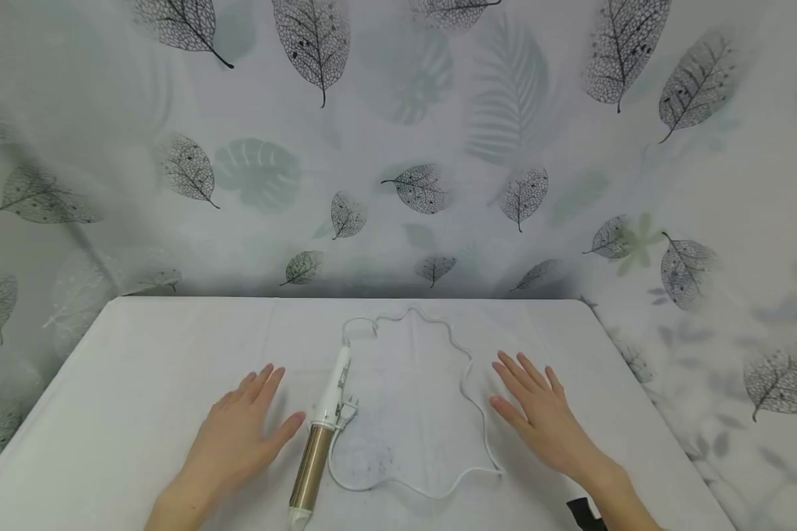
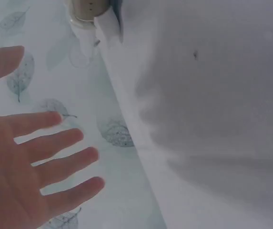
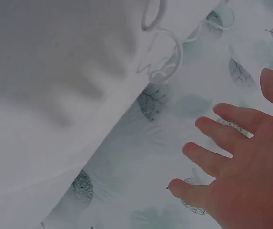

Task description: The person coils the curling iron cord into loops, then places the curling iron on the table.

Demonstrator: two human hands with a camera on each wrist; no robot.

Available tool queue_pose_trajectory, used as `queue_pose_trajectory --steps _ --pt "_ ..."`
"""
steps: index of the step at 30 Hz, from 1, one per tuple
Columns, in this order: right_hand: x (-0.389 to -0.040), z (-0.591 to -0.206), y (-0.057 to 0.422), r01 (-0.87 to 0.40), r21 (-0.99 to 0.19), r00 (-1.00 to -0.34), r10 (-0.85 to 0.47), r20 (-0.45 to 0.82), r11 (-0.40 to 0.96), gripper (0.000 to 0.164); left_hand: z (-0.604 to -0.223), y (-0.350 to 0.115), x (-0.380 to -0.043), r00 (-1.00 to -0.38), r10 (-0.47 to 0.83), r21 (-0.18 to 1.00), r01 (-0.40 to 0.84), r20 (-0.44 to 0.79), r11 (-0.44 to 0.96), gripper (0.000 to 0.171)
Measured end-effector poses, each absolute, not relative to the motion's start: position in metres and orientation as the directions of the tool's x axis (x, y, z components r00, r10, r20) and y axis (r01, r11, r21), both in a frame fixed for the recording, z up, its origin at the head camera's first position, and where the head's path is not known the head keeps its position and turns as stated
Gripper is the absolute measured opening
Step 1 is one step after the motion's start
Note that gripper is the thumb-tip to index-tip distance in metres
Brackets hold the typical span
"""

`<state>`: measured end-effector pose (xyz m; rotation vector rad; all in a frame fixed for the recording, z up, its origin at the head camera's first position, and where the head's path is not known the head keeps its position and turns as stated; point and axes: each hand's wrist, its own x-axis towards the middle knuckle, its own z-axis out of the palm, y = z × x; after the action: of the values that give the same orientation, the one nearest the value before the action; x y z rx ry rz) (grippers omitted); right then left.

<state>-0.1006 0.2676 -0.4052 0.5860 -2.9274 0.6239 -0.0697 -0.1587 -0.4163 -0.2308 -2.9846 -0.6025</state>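
Note:
A curling iron with a white handle and a gold barrel lies on the white table, between the two hands. Its white cord runs from the handle's far end in a wide loop to the right and back. Beside the middle of the iron rests the plug. My left hand, fingers spread, is just left of the iron and holds nothing. To the right of the cord loop my right hand is spread too, with nothing in it. In the left wrist view part of the curling iron shows at the top.
The white table has its far edge against a leaf-patterned curtain, which also hangs at both sides. A black band shows at the right wrist.

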Motion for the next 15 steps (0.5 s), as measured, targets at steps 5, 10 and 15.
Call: queue_pose_trajectory --steps 5,10,15 --pt "-0.103 -0.407 0.252 -0.424 -0.364 -0.906 -0.389 0.168 0.829 0.057 -0.414 -0.143 -0.068 -0.993 0.119 0.411 0.114 0.014 0.905 0.077" --pt "-0.104 -0.405 0.235 -0.455 -0.369 -0.889 -0.436 0.137 0.81 0.05 -0.421 -0.128 -0.068 -0.983 0.127 0.427 0.057 -0.136 0.903 0.079" --pt "-0.102 -0.392 0.215 -0.459 -0.395 -0.876 -0.48 0.052 0.796 0.05 -0.431 -0.118 -0.062 -0.959 0.142 0.474 0.008 -0.247 0.88 0.077"
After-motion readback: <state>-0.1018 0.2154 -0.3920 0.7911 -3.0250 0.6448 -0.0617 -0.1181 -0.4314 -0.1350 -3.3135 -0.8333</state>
